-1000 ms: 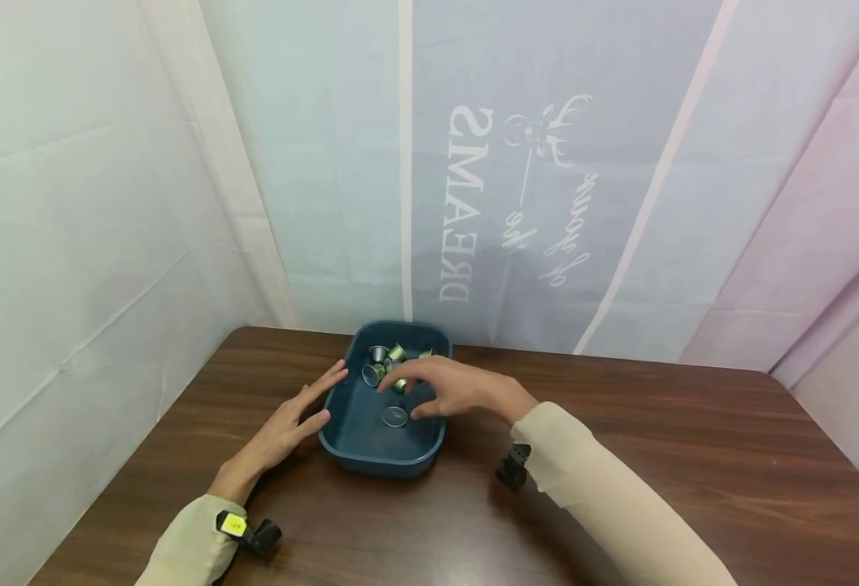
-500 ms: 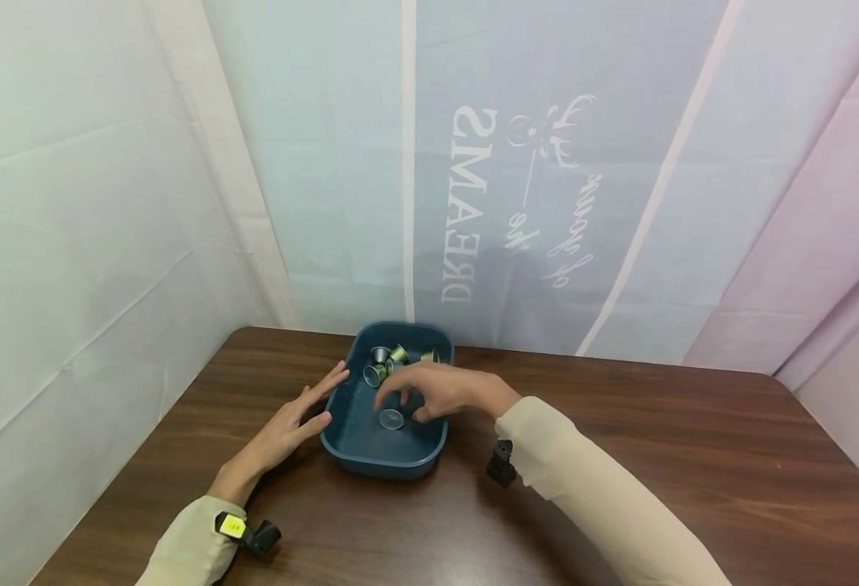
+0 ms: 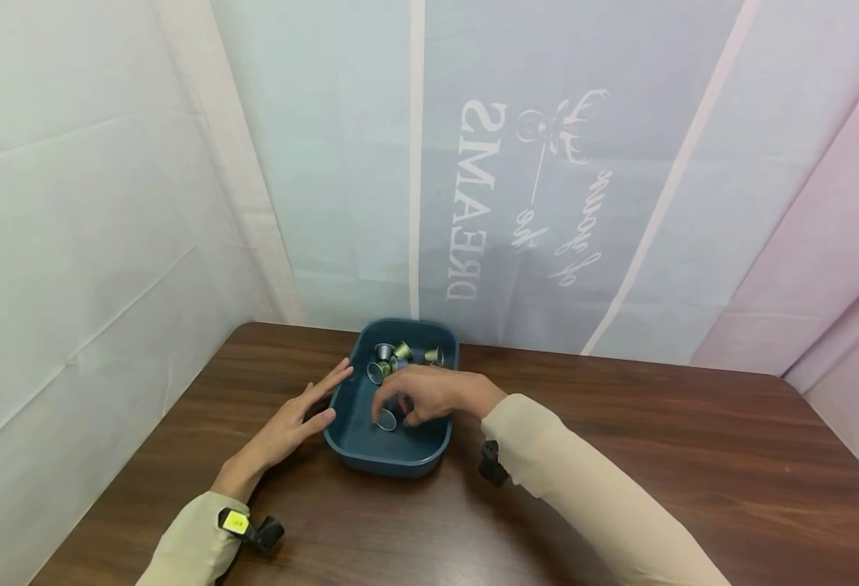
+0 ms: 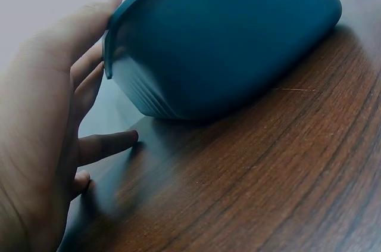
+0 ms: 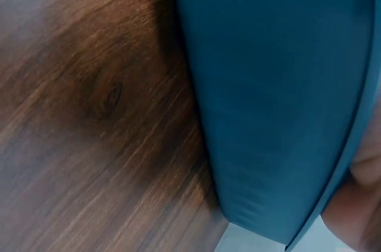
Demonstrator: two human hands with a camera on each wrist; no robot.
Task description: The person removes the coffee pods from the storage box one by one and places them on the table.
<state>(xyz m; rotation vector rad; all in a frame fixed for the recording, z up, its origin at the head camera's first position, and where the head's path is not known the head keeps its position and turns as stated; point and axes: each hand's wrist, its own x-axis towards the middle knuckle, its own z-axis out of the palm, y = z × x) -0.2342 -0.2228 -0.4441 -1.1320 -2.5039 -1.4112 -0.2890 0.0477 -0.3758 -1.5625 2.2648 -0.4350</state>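
Note:
A dark blue plastic bin [image 3: 389, 468] stands on the wooden table with several green and silver coffee capsules [image 3: 379, 373] toward its far end. One capsule [image 3: 385, 420] lies by itself nearer the front, its round lid facing up and slightly tilted. Over it my right hand [image 3: 429, 392] reaches in across the right rim, fingers bent downward. The index fingertip is at the capsule's left edge, with the thumb a little apart on its right. My left hand [image 3: 290, 427] rests against the bin's left rim, fingers extended; in the left wrist view the thumb [image 4: 98, 22] lies along the rim.
The dark brown table [image 3: 620, 456] extends to both sides of the bin. Behind it hangs a pale printed curtain [image 3: 532, 203], close to the bin's far end. Black wrist cameras [image 3: 493, 464] sit at both cuffs.
My right hand has moved slightly left and lower over the lone capsule, fingers more bent. That capsule has shifted a little left and tilted. My left hand keeps its place at the rim.

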